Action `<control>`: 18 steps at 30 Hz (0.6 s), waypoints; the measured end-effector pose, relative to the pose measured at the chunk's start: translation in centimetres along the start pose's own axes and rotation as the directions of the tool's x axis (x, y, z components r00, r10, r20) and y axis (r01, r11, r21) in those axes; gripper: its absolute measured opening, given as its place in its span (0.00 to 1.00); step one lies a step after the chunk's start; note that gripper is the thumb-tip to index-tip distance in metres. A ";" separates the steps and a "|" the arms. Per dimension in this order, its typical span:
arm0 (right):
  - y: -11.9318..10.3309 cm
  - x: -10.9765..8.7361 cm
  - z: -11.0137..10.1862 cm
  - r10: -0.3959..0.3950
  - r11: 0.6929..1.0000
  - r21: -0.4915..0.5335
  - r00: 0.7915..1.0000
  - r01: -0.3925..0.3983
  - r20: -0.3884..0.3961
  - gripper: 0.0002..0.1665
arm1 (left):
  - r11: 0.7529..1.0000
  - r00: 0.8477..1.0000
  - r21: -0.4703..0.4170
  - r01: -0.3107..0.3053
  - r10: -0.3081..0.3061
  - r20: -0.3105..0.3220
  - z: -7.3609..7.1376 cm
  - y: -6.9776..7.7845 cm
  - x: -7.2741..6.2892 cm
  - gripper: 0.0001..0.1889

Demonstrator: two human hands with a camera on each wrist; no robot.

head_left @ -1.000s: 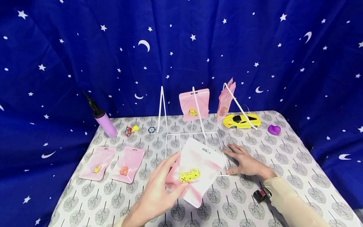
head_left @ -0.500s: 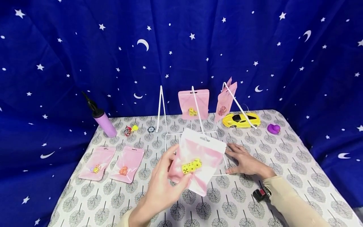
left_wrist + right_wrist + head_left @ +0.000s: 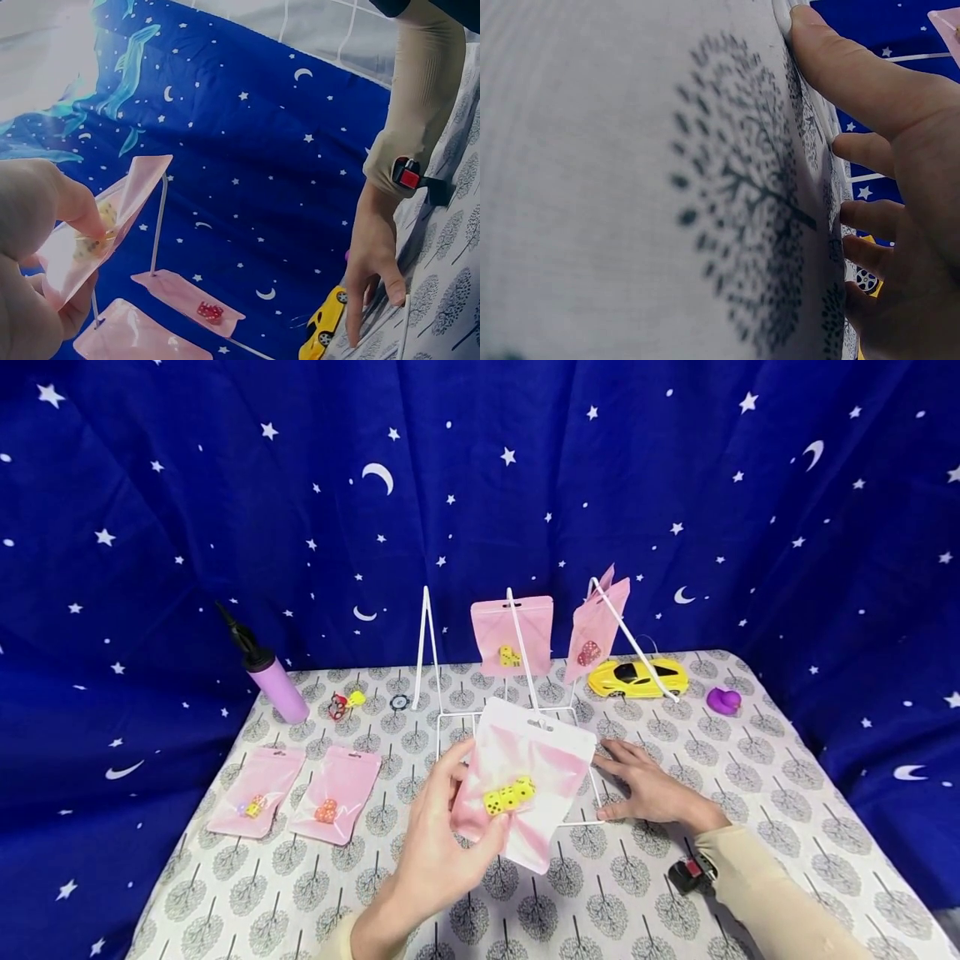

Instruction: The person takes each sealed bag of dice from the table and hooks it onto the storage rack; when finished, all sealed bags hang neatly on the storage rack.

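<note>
My left hand pinches a pink zip bag between thumb and fingers, its thumb lying just below the yellow dice inside. Tilted in front of the white wire display rack, the bag has its hang hole right at the lower end of the middle prong. My right hand rests on the table with fingers spread, thumb and fingertips at the right side of the rack's base. Another pink bag with yellow dice hangs on the middle prong, and pink bags with red dice hang on the right one.
Two pink bags, one with mixed dice and one with orange dice, lie at the left. A purple hand pump, small trinkets and a poker chip stand behind. A yellow toy car and purple duck are at the right.
My left hand has raised the bag of yellow dice slightly away from me toward the rack, turning it more upright. The bags on the right prong have swung a little. My right hand stays put.
</note>
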State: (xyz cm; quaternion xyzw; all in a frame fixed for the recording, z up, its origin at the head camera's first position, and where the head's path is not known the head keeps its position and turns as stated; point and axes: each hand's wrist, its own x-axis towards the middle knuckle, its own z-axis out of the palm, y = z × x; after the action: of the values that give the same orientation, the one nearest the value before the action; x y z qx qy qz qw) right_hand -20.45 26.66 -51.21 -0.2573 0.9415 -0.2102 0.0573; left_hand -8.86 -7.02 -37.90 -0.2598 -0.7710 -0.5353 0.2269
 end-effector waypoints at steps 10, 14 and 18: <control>-0.1 0.2 -0.3 0.002 1.000 0.010 1.000 -0.002 0.002 0.59 | 0.999 0.998 -0.012 -0.048 0.048 -0.045 0.6 -0.6 0.1 0.43; 0.0 0.1 -0.2 -0.002 1.000 0.007 1.000 0.002 0.001 0.59 | 0.999 0.998 -0.003 -0.045 0.045 -0.052 0.9 -1.0 0.1 0.43; 0.1 0.1 -0.1 -0.011 1.000 0.000 1.000 0.011 0.000 0.59 | 0.999 0.999 -0.036 -0.006 0.005 -0.050 1.4 -1.4 0.1 0.43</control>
State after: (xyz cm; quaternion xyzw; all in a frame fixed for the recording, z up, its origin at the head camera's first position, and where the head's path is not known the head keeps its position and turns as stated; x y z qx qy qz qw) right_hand -20.60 26.73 -51.18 -0.2623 0.9401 -0.2104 0.0562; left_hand -9.99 -6.10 -39.26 -0.2526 -0.7547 -0.5548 0.2426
